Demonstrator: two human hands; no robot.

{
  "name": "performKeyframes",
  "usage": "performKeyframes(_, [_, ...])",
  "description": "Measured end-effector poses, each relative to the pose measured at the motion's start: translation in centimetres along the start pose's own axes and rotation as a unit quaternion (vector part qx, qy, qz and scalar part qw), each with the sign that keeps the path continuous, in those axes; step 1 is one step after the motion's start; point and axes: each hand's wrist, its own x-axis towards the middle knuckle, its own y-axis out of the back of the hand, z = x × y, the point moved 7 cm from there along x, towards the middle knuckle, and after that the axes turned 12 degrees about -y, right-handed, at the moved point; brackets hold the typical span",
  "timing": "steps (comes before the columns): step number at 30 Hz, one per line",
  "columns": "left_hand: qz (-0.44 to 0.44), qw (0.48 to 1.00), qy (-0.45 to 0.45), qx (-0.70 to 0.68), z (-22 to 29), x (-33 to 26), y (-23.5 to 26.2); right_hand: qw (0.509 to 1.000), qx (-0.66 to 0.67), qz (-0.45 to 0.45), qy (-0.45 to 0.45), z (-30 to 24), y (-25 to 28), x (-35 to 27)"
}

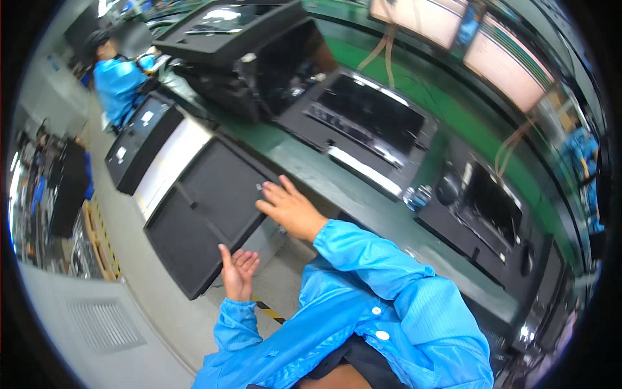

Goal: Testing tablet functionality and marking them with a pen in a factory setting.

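A shallow black foam tray (227,172) with a raised rim lies in front of me, to the left of the bench. My right hand (291,211) is over its right corner, fingers spread, near or touching the rim. A small pale bit shows by those fingertips; I cannot tell what it is. My left hand (238,272) is beside the tray's near edge, palm turned up, with thumb and fingers apart. No object shows in either hand.
On the green bench, a black tray holds a dark screen panel (372,110); another holds a smaller screen (492,204). Black trays (233,32) are stacked behind. At far left, a blue-clothed person (120,84) works past another dark tray (139,146). A grey vented panel (97,324) stands lower left.
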Motion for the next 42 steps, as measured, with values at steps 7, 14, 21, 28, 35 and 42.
performKeyframes(7, [-0.207, 0.968, -0.134, 0.041, 2.5, -5.3, -9.3, 0.964, -0.06, -0.044, -0.254, -1.1, 16.5, -12.8])
performKeyframes(14, [-0.614, 0.483, -0.606, 0.149, -0.8, -22.7, -30.9, 0.881, -0.238, 0.106, -0.394, 3.8, 26.1, -25.6])
performKeyframes(21, [-0.668, 0.265, -0.633, 0.287, -10.0, -32.1, -41.4, 0.787, -0.373, 0.202, -0.448, 8.2, 42.1, -39.1])
performKeyframes(28, [-0.694, 0.26, -0.606, 0.29, -12.8, -35.0, -46.2, 0.859, -0.254, 0.105, -0.431, 15.3, 44.4, -44.6])
performKeyframes(35, [-0.638, 0.297, -0.647, 0.292, -12.9, -35.6, -47.8, 0.861, -0.092, 0.055, -0.498, 16.6, 46.4, -43.9])
performKeyframes(42, [-0.572, 0.312, -0.746, 0.137, -10.1, -34.2, -46.5, 0.863, -0.205, 0.195, -0.419, 11.6, 50.8, -41.9])
